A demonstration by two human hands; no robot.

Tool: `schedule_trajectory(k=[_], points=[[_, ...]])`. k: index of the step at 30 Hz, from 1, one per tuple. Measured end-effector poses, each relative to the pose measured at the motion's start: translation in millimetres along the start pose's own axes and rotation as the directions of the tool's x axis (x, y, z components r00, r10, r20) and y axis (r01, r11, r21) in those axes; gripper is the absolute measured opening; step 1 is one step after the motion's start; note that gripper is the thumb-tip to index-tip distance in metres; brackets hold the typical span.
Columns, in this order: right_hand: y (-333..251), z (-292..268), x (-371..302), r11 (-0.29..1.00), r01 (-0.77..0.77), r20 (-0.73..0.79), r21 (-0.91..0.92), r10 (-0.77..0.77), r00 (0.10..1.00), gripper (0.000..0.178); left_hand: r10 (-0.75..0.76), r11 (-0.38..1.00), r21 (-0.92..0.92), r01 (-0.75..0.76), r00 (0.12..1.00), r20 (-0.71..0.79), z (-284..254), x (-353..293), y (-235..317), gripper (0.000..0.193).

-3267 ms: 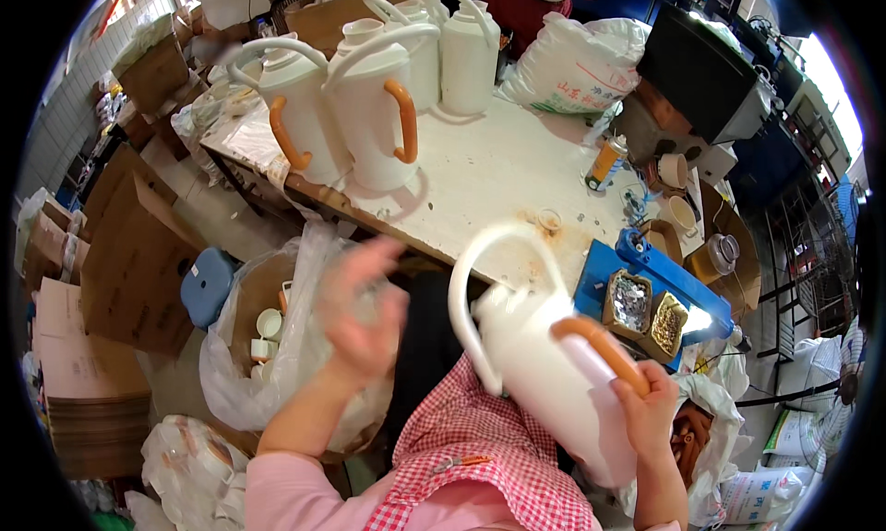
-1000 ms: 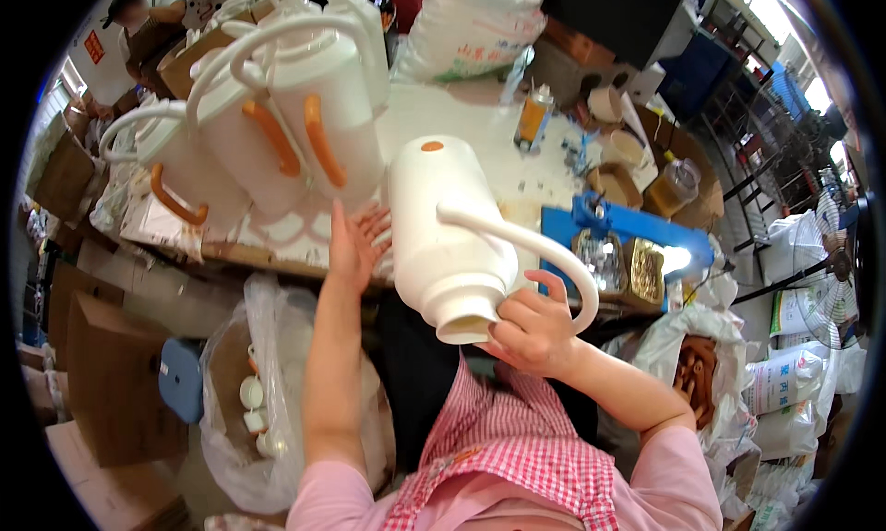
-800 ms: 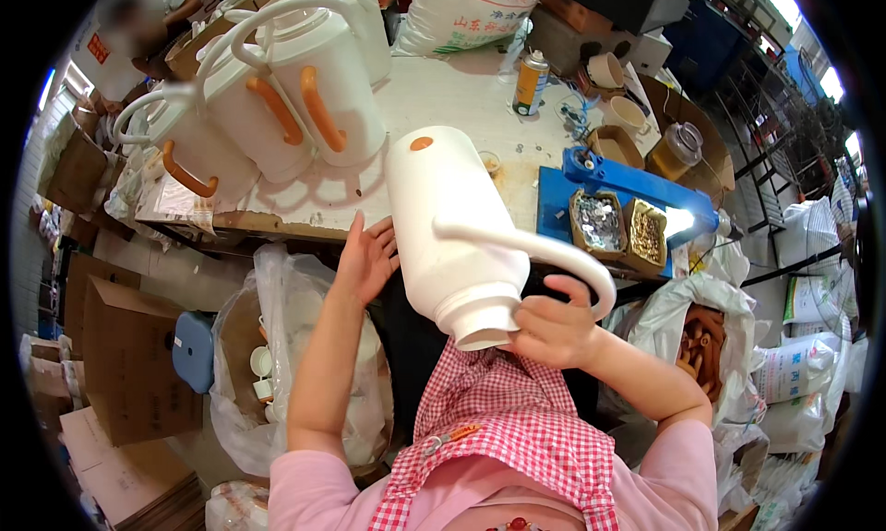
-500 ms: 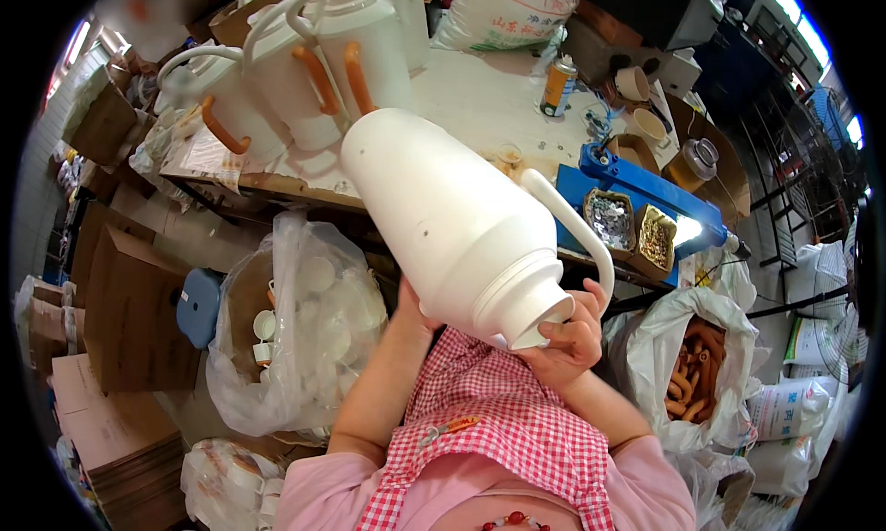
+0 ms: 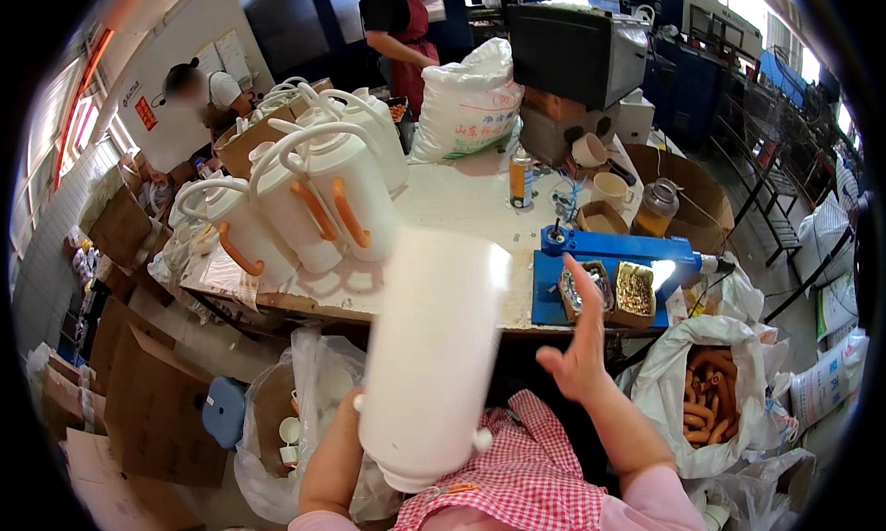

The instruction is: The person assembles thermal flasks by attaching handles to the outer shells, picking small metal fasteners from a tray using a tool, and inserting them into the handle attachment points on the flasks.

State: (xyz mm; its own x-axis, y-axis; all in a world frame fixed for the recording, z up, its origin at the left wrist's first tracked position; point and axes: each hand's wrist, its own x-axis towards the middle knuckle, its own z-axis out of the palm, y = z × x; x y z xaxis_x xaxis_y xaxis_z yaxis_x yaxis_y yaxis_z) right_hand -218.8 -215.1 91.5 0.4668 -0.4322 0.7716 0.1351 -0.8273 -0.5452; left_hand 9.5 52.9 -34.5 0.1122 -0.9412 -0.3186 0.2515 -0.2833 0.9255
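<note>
A white plastic thermos jug [image 5: 434,346] stands nearly upright in front of my apron, slightly smeared by motion. My left hand [image 5: 353,402] supports it from the left side, and most of its fingers are hidden behind the jug. To the right, apart from the jug, my right hand [image 5: 583,346] is raised with its fingers stretched out and nothing in it. Just beyond that hand is a blue bench press [image 5: 628,247]. Small metal parts fill two little boxes, a left box [image 5: 587,289] and a right box [image 5: 635,291], on its base.
Several white jugs with orange handles [image 5: 351,219] crowd the table's left. A spray can [image 5: 520,178] and a full white sack [image 5: 469,107] stand farther back. A bag of orange handles [image 5: 709,397] sits at right, a clear bag [image 5: 318,374] at left. Two people [image 5: 401,33] are beyond the table.
The jug has swung from a slant to nearly upright. My right hand has let go of its neck end and opened to the right. The view has tilted up, bringing people into sight.
</note>
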Motion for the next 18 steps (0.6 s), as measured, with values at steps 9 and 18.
schedule_trajectory(k=[9, 18], points=[[41, -29, -99, 0.386, -0.817, 0.339, 0.428, 0.769, 0.541, 0.032, 0.284, 0.959, 0.114, -0.261, 0.874, -0.394, 32, -49, 48, 0.047], [63, -81, -188, 0.577, -0.801, 0.182, -0.161, 0.815, 0.550, 0.023, 0.249, 0.958, 0.286, 0.004, 0.481, -0.841, 110, -48, -30, 0.034]])
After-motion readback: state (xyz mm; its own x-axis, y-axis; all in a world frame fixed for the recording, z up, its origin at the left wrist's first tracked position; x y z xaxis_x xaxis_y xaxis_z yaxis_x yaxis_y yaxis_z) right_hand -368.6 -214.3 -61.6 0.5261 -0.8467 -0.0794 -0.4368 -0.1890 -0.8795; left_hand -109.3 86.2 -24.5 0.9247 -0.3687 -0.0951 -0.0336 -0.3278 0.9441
